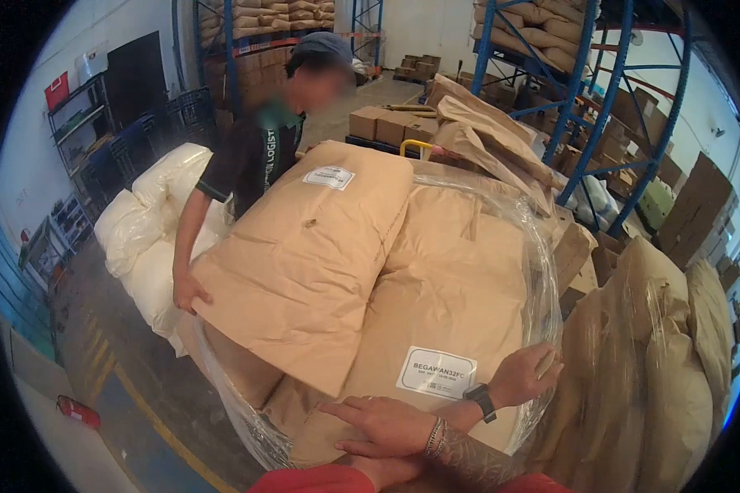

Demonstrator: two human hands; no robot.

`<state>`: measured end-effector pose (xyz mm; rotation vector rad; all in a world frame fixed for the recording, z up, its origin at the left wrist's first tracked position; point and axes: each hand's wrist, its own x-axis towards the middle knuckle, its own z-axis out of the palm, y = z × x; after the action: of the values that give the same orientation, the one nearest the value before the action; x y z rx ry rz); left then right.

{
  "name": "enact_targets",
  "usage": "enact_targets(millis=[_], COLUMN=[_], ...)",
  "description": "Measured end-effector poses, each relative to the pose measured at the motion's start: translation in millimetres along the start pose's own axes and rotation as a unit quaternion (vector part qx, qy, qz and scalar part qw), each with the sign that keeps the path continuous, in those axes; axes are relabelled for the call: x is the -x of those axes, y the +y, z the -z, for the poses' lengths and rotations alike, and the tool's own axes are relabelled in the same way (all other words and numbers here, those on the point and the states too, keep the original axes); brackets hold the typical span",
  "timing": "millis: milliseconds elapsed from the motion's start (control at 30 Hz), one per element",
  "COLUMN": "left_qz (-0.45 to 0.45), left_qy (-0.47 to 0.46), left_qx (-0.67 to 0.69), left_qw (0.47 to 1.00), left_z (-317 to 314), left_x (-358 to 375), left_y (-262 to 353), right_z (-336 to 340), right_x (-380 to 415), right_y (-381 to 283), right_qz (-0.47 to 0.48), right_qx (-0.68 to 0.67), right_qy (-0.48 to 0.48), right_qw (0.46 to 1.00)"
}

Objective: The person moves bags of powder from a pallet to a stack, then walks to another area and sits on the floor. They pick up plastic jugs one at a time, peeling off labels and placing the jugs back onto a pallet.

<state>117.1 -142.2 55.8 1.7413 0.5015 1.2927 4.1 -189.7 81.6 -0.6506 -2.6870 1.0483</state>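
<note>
My left hand (528, 376), with a dark watch on the wrist, is at the right edge of the stacked paper sacks beside the clear wrap (548, 283). Its fingers are curled; what they hold, if anything, is hidden. My right hand (384, 425) crosses over my left forearm, fingers apart and pointing left, above a brown sack (448, 283) with a white label (437, 372). Another brown sack (304, 238) lies tilted across the stack. A co-worker's hand (191, 292) grips its left corner.
A co-worker (259, 152) in a cap leans in from the far left side. White sacks (160, 238) stand left of the stack, wrapped brown sacks (658, 361) at right. Blue racks (567, 107) and cartons (390, 123) are behind. A red extinguisher (79, 412) is at lower left.
</note>
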Motion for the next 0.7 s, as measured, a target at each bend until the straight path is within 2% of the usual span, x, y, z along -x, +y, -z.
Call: enact_targets(millis=[367,700], left_qz=[-0.009,-0.007], left_qy=[0.001,0.006], left_qx=[-0.005,-0.016], left_qw=[1.000,1.000], left_z=[-2.7,-5.1], left_x=[-1.4,-0.5], left_y=[-2.7,-6.0], right_z=[5.3,1.4], right_x=[0.9,1.6], right_y=[-4.7,-0.6], right_qz=[-0.011,0.000], right_qx=[-0.005,0.002], right_qy=[-0.029,-0.017], right_qw=[0.999,1.000])
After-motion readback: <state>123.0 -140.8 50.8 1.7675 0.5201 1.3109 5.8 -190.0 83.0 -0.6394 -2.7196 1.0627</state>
